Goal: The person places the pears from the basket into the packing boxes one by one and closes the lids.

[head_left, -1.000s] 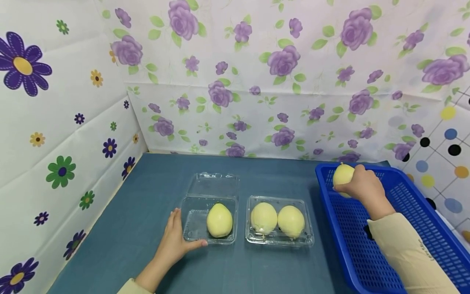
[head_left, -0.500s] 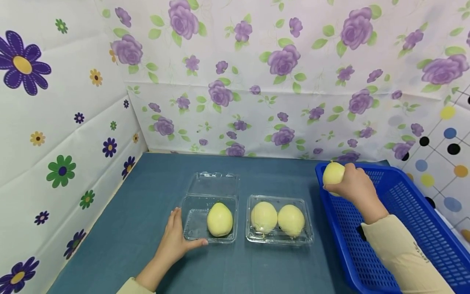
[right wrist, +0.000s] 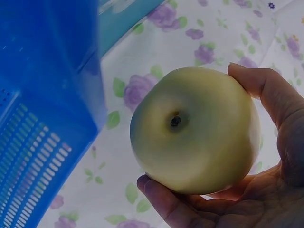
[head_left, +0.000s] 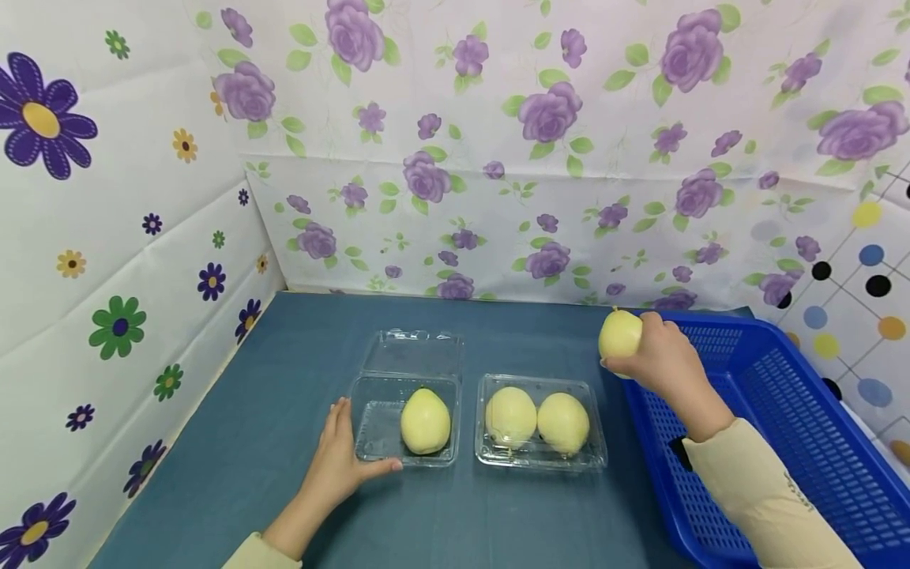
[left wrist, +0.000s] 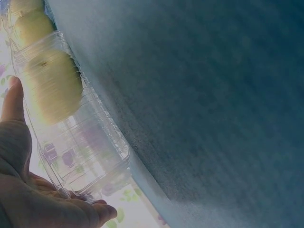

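Note:
My right hand [head_left: 668, 359] grips a pale yellow pear [head_left: 620, 341], held up just past the left rim of the blue basket. In the right wrist view the pear's [right wrist: 204, 142] dark blossom end faces the camera, with thumb and fingers on opposite sides. My left hand [head_left: 337, 465] rests at the near left corner of an open clear plastic clamshell box [head_left: 379, 431], fingers along its left side and thumb along the front. One pear [head_left: 425, 423] sits in that box's right half; its lid [head_left: 412, 356] lies folded back. The left wrist view shows the straight fingers [left wrist: 88, 213] against the box.
A second clear clamshell box [head_left: 596, 457], its cover seemingly down, holds two pears [head_left: 512, 419] to the right of the open one. The blue perforated basket [head_left: 657, 490] stands at the right. Flowered sheets [head_left: 426, 229] rise behind the teal tabletop [head_left: 235, 427].
My right hand has carried the pear leftward from over the basket to just beyond its left rim. The left hand and both boxes have stayed in place.

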A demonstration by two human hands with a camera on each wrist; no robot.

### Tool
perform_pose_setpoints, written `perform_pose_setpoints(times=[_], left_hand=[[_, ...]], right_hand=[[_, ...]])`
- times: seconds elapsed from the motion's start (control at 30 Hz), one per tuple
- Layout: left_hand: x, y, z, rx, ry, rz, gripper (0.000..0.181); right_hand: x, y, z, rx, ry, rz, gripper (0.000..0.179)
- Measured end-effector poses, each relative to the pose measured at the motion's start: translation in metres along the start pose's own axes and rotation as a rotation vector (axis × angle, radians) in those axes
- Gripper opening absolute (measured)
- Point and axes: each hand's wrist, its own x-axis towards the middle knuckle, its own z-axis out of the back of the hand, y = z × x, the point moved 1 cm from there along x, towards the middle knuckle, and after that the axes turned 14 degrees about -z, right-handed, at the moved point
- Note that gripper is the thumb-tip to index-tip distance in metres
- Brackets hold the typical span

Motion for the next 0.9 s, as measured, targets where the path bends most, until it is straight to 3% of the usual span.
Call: perform_pose_setpoints(times=[0.57,0.9], left_hand=[[0.0,0.0,0.001,-0.008,-0.001,0.0,0.131],[0.001,-0.001,0.0,-0.003,-0.006,-0.01,0.131]], right_hand=[[-0.02,0.027,-0.013,0.055,0.025,0.055,0.083],[-0.032,0.033,-0.019,0.085,0.048,0.075,0.08]])
